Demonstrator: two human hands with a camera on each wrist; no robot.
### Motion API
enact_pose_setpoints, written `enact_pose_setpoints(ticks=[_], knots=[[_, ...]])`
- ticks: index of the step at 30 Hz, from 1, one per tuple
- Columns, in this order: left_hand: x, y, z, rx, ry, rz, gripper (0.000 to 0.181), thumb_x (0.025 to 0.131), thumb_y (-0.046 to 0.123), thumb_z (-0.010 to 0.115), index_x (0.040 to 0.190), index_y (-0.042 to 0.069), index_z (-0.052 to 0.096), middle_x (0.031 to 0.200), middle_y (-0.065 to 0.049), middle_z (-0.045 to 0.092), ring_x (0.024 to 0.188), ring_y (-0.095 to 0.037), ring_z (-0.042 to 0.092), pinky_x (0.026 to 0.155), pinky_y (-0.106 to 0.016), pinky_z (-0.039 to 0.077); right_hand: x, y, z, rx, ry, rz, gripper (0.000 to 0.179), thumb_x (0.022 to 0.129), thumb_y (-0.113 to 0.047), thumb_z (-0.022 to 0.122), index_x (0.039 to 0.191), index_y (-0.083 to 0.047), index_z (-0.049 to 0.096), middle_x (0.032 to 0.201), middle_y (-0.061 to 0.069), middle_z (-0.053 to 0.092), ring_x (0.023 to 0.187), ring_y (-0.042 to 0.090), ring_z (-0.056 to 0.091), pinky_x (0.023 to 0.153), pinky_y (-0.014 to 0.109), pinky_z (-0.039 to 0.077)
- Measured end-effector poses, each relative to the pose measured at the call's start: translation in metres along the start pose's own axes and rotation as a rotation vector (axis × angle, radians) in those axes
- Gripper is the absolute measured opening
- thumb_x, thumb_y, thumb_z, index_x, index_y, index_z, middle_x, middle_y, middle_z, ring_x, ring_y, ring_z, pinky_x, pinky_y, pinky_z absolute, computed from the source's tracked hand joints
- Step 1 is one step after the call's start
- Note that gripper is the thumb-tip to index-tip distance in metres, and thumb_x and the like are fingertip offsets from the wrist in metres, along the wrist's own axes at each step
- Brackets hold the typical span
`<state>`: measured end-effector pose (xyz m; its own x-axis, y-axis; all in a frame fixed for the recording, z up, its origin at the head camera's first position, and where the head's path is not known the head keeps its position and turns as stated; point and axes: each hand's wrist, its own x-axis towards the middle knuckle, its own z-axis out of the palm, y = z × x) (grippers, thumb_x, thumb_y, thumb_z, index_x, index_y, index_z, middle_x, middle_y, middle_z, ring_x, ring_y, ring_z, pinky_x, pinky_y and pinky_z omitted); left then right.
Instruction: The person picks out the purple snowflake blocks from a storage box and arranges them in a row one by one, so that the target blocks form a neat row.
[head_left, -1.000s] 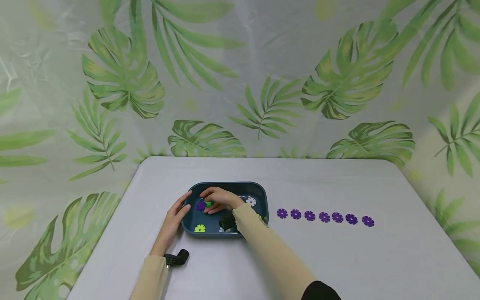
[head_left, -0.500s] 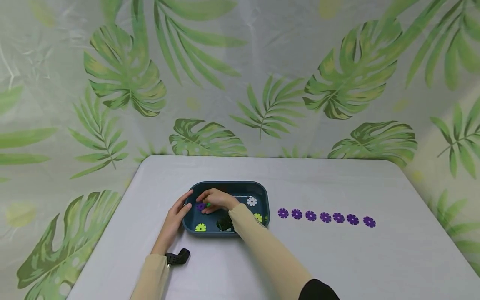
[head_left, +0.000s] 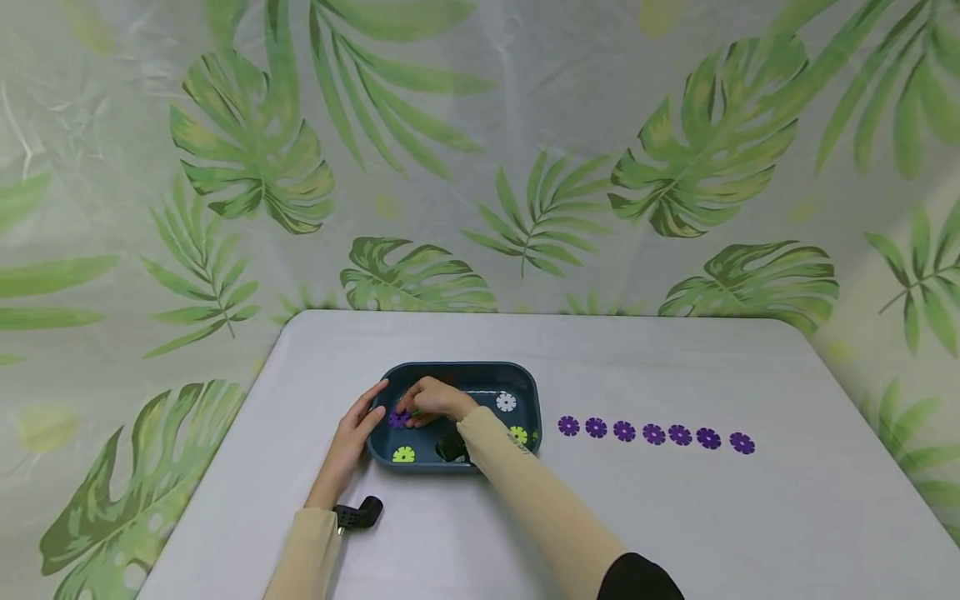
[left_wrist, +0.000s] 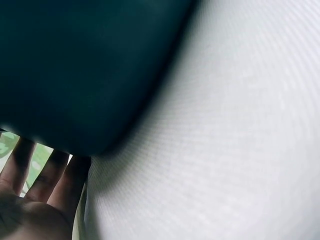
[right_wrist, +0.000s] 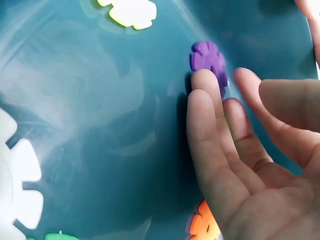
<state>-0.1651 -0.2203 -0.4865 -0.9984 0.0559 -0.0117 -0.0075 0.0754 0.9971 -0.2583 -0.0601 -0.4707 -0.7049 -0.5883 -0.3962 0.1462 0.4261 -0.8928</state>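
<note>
A dark blue tray [head_left: 450, 468] holds several flower-shaped discs with notched edges. My left hand [head_left: 348, 437] rests against the tray's left end, its fingers and thumb at the rim; in the left wrist view, fairly straight fingers [left_wrist: 47, 175] show beyond the tray's wall. Inside the tray is my right hand [head_left: 435, 400], reaching to the left half. A purple flower disc [right_wrist: 205, 56] lies at its fingertips, and the fingers partly cover it in the right wrist view. An orange disc [right_wrist: 204, 222] shows beneath that palm.
Several purple discs [head_left: 653, 434] lie in a row on the white table right of the tray. Inside the tray are a white disc [head_left: 506, 402], a yellow-green disc [head_left: 403, 454] near the front and another yellow-green disc [head_left: 517, 434] by the right sleeve.
The right hand has shifted slightly within the tray, and the purple disc at its fingertips has slid a little left and nearer. The left hand stays at the rim.
</note>
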Motion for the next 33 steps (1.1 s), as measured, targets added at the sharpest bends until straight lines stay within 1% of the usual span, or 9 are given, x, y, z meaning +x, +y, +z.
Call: enact_pose_setpoints(ticks=[4,9,12,16,22,25,28,30,33], knots=[[0.0001,0.0001,0.0008,0.001,0.000,0.003,0.047,0.102,0.017,0.046,0.148,0.011,0.036,0.155,-0.009,0.023,0.143,-0.025,0.015,0.113,-0.047,0.016,-0.0010,-0.0006,-0.0001,-0.018,-0.009,-0.019,0.022,0.092,0.005,0.052,0.109,0.007,0.064,0.096,0.014,0.063,0.084,0.032,0.066,0.075,0.038,0.056],[0.0005,0.0002,0.0007,0.000,0.005,-0.004,0.048,0.102,0.017,0.046,0.148,0.011,0.036,0.155,-0.009,0.022,0.143,-0.024,0.015,0.113,-0.046,0.015,-0.0010,-0.0014,0.0002,-0.054,-0.072,-0.036,0.027,0.091,0.007,0.049,0.114,0.009,0.063,0.093,0.016,0.065,0.083,0.030,0.067,0.074,0.035,0.056],[0.0007,0.0000,0.0005,-0.004,0.010,-0.007,0.048,0.102,0.016,0.046,0.148,0.011,0.036,0.155,-0.009,0.022,0.143,-0.024,0.015,0.113,-0.045,0.015,0.0006,-0.0009,0.0008,-0.050,-0.100,-0.042,0.028,0.090,0.009,0.048,0.114,0.010,0.063,0.093,0.017,0.065,0.082,0.029,0.068,0.074,0.034,0.056],[0.0005,-0.0005,0.0004,0.000,0.008,-0.006,0.048,0.102,0.016,0.046,0.148,0.011,0.036,0.156,-0.009,0.022,0.143,-0.025,0.015,0.113,-0.046,0.015,0.0024,0.0002,0.0015,-0.050,-0.101,-0.051,0.024,0.089,0.010,0.049,0.109,0.009,0.063,0.090,0.016,0.064,0.076,0.027,0.067,0.072,0.034,0.056],[-0.0001,-0.0010,0.0013,-0.003,0.004,0.007,0.047,0.102,0.014,0.046,0.148,0.009,0.036,0.155,-0.010,0.024,0.142,-0.025,0.017,0.113,-0.045,0.015,0.0000,0.0013,0.0020,-0.068,-0.072,-0.050,0.008,0.087,0.009,0.055,0.093,0.008,0.060,0.070,0.011,0.061,0.058,0.016,0.062,0.060,0.030,0.056],[0.0004,-0.0012,0.0017,-0.009,0.000,0.011,0.047,0.102,0.013,0.046,0.148,0.009,0.036,0.154,-0.010,0.025,0.142,-0.024,0.018,0.113,-0.044,0.016,-0.0023,0.0021,0.0007,-0.086,-0.037,-0.050,0.005,0.085,0.010,0.058,0.088,0.006,0.060,0.064,0.010,0.061,0.053,0.015,0.060,0.054,0.027,0.054],[0.0010,-0.0013,0.0016,-0.011,0.000,0.012,0.047,0.102,0.013,0.046,0.148,0.010,0.036,0.154,-0.009,0.026,0.142,-0.023,0.018,0.113,-0.044,0.016,-0.0029,0.0031,-0.0018,-0.093,-0.030,-0.070,0.008,0.084,0.009,0.058,0.091,0.005,0.061,0.066,0.010,0.061,0.055,0.015,0.059,0.052,0.026,0.052],[0.0008,-0.0014,0.0012,-0.010,0.002,0.009,0.047,0.102,0.014,0.046,0.148,0.010,0.036,0.154,-0.009,0.025,0.142,-0.023,0.017,0.113,-0.044,0.015,-0.0028,0.0030,-0.0030,-0.094,-0.065,-0.079,0.012,0.085,0.008,0.058,0.097,0.006,0.062,0.072,0.009,0.062,0.059,0.018,0.062,0.055,0.027,0.053],[0.0006,-0.0010,0.0011,-0.001,0.005,0.004,0.047,0.102,0.015,0.046,0.148,0.012,0.036,0.155,-0.009,0.023,0.142,-0.024,0.015,0.113,-0.046,0.015,-0.0013,0.0032,-0.0023,-0.072,-0.139,-0.067,0.016,0.088,0.009,0.057,0.103,0.008,0.061,0.083,0.010,0.061,0.066,0.021,0.066,0.061,0.030,0.056]])
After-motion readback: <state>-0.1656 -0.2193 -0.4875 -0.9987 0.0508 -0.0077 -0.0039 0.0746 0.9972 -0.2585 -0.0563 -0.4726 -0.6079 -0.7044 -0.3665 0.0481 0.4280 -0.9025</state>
